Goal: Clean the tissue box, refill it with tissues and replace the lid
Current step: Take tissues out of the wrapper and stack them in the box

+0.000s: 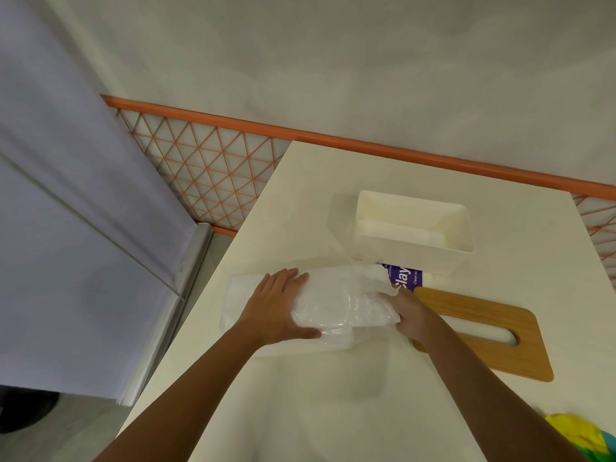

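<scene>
A white tissue box point(413, 251) stands open on the cream table point(333, 395), a little white at its bottom. In front of it lies a tissue pack point(340, 305) in clear plastic wrap with a purple label point(405, 277) at its right end. My left hand point(280, 305) grips the pack's left part, thumb along its near side. My right hand point(408, 316) holds the crumpled wrap at the right end, its fingers hidden in the plastic. The wooden lid point(483, 335), with an oval slot, lies flat to the right, partly under my right hand.
The table's left edge drops to the floor beside a lavender panel point(66, 228). An orange rail and mesh point(213, 171) run behind the table along a white wall. A yellow-green-blue cloth point(586, 435) shows at the bottom right corner.
</scene>
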Tool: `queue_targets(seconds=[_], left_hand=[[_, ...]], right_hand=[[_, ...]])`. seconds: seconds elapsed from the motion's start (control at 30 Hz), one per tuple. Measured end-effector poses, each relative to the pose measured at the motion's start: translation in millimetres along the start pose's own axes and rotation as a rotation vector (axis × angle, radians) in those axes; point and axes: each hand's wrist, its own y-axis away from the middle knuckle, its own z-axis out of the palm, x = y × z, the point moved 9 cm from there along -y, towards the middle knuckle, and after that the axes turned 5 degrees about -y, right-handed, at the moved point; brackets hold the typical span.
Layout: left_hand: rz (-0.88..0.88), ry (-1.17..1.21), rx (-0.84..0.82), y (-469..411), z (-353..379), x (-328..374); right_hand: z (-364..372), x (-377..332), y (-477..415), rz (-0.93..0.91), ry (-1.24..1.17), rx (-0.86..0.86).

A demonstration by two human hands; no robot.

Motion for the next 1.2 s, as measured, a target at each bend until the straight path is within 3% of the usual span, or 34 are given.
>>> queue_targets(seconds=[0.07, 0.17, 0.43, 0.63, 0.8, 1.0, 1.2], left_hand=[[-0.001, 0.005, -0.007, 0, 1, 0], [-0.001, 0.024, -0.011, 0, 0, 0], [-0.023, 0.085, -0.026, 0, -7, 2], [-0.04, 0.043, -0.157, -1, -11, 8], [-0.098, 0.052, -0.041, -17, -42, 33], [-0.147, 0.614, -0.007, -47, -62, 88], [-0.273, 1.249, -0.19, -71, -40, 132]], right_hand=[[1, -5, 14, -0.019, 0.104, 0.039], [5, -10, 14, -0.055, 0.115, -0.042], [-44, -28, 22, -0.132, 0.019, 0.086], [-94, -51, 48, -0.211, 0.063, 0.203], [-131, -87, 80, -0.337, 0.105, 0.263], [-164, -126, 113, -0.471, 0.03, 0.291], [-163, -142, 125, -0.523, -0.091, 0.222]])
